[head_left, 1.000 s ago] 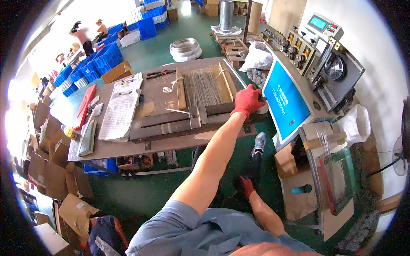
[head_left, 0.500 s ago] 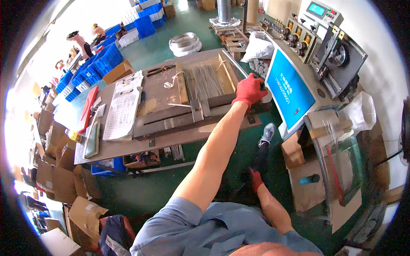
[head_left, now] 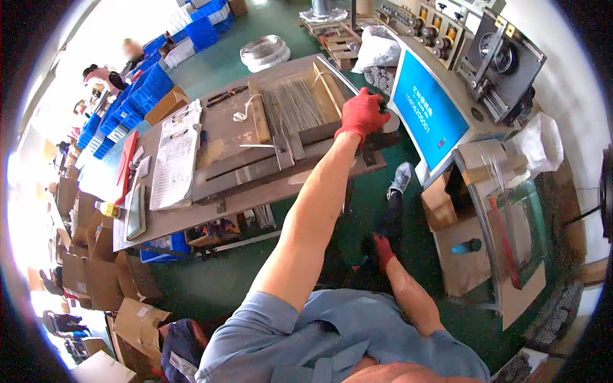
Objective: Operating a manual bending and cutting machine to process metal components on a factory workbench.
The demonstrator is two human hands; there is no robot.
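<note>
My left hand [head_left: 363, 115], in a red glove, reaches out to the right end of a workbench [head_left: 262, 209]. Its fingers are closed over a dark part there, mostly hidden under the glove. A pale metal bar [head_left: 338, 75] runs up to that hand from the bench's far side. Beside it, thin metal wires [head_left: 295, 105] lie between two wooden strips [head_left: 331, 96], behind a long steel fixture [head_left: 239, 173] with a slot. My right hand [head_left: 384, 253], also red-gloved, hangs low near my leg; its fingers blend into dark surroundings.
A machine with a blue panel [head_left: 429, 112] and rollers stands close on the right. Paper sheets [head_left: 174, 159] and a red case [head_left: 126, 167] lie on the bench's left. A wire coil [head_left: 265, 53] sits behind. Cardboard boxes [head_left: 99, 274] crowd the left; two people are farther off.
The whole view has shifted slightly, so the bench and machine appear higher and more to the left. My left hand stays closed at the bench's end; my right hand still hangs low.
</note>
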